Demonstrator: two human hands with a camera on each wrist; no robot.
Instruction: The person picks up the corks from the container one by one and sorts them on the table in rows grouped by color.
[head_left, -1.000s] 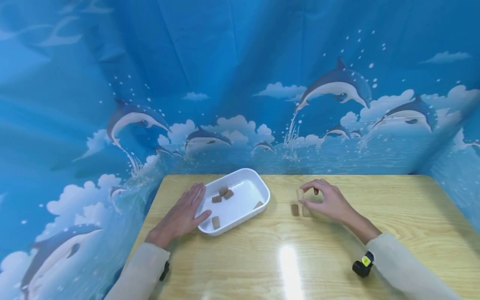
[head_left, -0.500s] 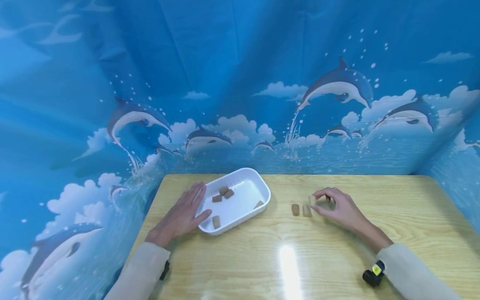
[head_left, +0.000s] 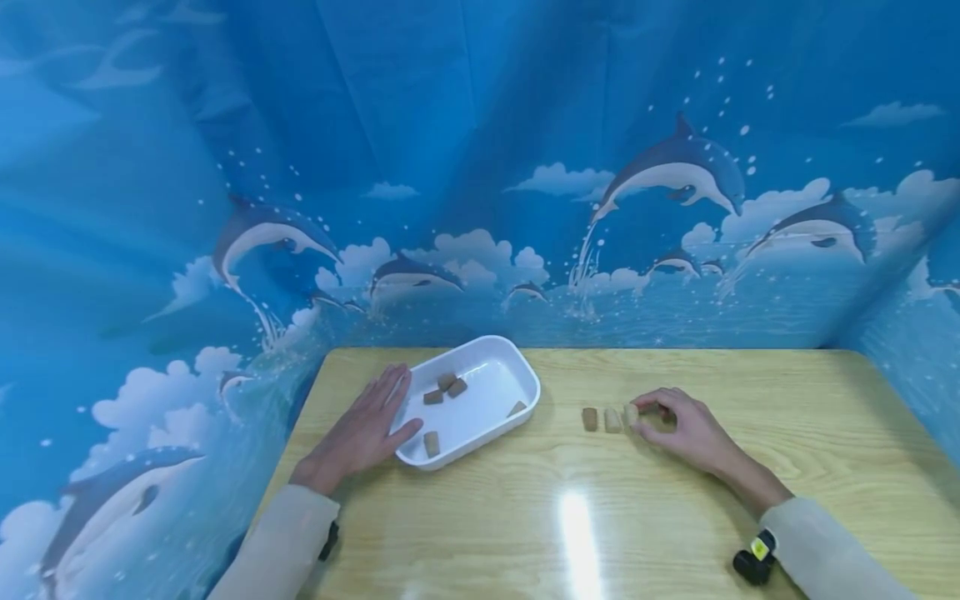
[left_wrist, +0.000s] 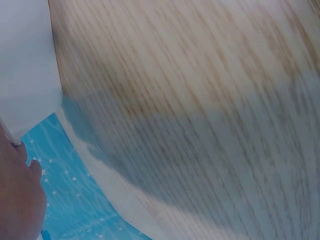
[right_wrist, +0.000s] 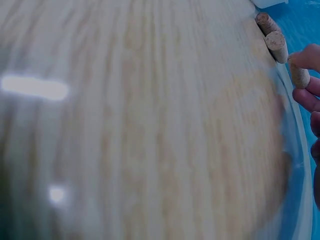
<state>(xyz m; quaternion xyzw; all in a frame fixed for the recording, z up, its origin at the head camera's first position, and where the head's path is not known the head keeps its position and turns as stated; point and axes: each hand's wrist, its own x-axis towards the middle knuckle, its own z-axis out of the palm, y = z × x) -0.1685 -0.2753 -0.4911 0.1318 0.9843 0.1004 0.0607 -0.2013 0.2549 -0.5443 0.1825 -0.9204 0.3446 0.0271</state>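
Observation:
My right hand pinches a pale cork between thumb and fingers, low over the table at the right end of a short row. Left of it lie another pale cork and a darker brown cork, side by side with small gaps. The right wrist view shows the pinched cork as a speckled cylinder. My left hand rests with its fingers extended along the left rim of a white tray. Inside are several corks, among them a brown cork and a paler cork.
The wood-grain table carries a bright light reflection near its front. Behind it and at the sides hangs a blue dolphin-print curtain, meeting the table's back edge.
My right hand has moved right and nearer with the pale cork, from above the middle cork down to the row's right end. The left hand and tray have stayed put.

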